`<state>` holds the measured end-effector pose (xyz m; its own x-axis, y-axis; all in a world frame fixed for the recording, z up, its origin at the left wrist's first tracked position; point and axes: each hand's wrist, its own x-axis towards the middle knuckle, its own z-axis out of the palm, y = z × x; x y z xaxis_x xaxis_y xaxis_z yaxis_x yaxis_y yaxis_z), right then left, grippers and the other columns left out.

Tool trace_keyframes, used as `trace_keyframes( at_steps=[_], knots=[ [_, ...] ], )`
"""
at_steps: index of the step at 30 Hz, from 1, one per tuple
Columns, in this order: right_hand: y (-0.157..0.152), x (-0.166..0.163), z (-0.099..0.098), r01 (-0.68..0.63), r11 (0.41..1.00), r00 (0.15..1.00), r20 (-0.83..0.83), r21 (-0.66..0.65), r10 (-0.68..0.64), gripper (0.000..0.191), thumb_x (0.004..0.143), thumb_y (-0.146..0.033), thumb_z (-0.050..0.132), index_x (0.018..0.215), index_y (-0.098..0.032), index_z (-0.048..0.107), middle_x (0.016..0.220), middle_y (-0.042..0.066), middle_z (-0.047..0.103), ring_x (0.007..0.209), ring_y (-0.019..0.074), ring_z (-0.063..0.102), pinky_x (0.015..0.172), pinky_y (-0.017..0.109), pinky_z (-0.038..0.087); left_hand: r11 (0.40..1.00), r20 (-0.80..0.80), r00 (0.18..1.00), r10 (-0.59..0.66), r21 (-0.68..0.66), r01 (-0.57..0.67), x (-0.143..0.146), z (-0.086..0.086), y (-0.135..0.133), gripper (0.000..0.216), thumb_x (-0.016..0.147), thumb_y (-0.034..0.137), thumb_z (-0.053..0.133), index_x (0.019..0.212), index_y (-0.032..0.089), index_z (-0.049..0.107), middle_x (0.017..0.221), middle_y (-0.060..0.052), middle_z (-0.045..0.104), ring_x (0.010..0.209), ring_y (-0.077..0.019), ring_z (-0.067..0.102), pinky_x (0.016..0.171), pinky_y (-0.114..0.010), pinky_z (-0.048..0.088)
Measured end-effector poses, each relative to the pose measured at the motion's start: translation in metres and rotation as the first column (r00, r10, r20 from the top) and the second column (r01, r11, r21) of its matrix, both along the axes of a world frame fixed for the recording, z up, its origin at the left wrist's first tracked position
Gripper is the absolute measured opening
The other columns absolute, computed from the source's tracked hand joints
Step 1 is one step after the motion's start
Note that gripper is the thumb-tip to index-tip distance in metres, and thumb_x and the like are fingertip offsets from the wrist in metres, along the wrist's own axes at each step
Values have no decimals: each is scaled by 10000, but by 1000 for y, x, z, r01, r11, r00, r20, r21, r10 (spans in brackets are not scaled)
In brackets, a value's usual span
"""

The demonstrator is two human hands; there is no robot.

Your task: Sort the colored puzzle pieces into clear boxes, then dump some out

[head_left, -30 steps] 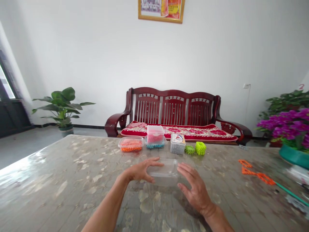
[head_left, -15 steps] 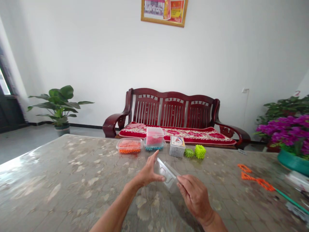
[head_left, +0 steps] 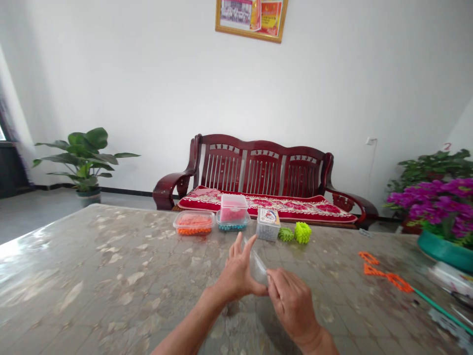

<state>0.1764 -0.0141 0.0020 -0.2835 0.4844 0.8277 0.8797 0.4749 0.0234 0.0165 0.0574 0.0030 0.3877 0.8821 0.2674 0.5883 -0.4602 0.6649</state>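
The patterned surface [head_left: 121, 281] stretches wide to the left, its far edge running in front of a dark red wooden sofa [head_left: 261, 173]. A clear plastic container [head_left: 258, 268] is held tilted between the hands, near the middle of the surface. The right hand [head_left: 297, 303] has its fingers clamped on the container's right edge; the left hand [head_left: 239, 273] has its thumb and fingers spread apart around the left side, and whether they press on it I cannot tell.

Beyond, close to the far edge, stand from left to right an orange-filled box [head_left: 194, 224], a pink box [head_left: 234, 209] stacked on a blue-filled box [head_left: 232, 226], a labelled box [head_left: 268, 227], a dark green spiky piece [head_left: 286, 234] and a bright green block [head_left: 303, 232]. A gap of surface separates this row from the right hand. Well to the right lie orange pieces [head_left: 399, 282], with a broad stretch of surface between.
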Motion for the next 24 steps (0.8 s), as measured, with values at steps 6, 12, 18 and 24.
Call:
trace_keyframes(
  at_steps=[6,12,18,24],
  knots=[
    [0,-8,-1,-26,992,992,-128,-121,11,247,969,-197,384,795,-223,558,632,-8,577,580,135,578,585,251,362,998,8,999,-39,51,39,-6,-1,1,1261,432,456,869,1505,193,260,1587,-241,97,1468,-456,73,1145,-601,187],
    [1,-12,-3,-29,986,980,-200,-163,-4,273,974,-219,383,750,-224,540,621,-18,577,564,120,572,566,239,345,995,34,995,-95,21,94,-10,-5,2,1270,493,475,856,1533,193,185,1599,-241,48,1481,-425,13,1153,-601,166],
    [-3,-8,4,-43,965,990,-139,-259,7,258,956,-181,408,781,-210,595,654,-12,618,583,111,603,580,227,336,986,67,987,-146,-65,151,-17,-3,6,958,708,449,755,1512,291,259,1616,-167,86,1493,-371,52,1158,-585,171],
    [-12,-9,12,31,895,989,-118,-444,-93,205,835,-84,467,818,-221,619,709,-8,668,618,126,631,582,229,326,984,42,984,-174,-41,175,-16,1,4,970,678,442,777,1500,272,291,1604,-182,108,1487,-383,72,1155,-585,181]
  ],
)
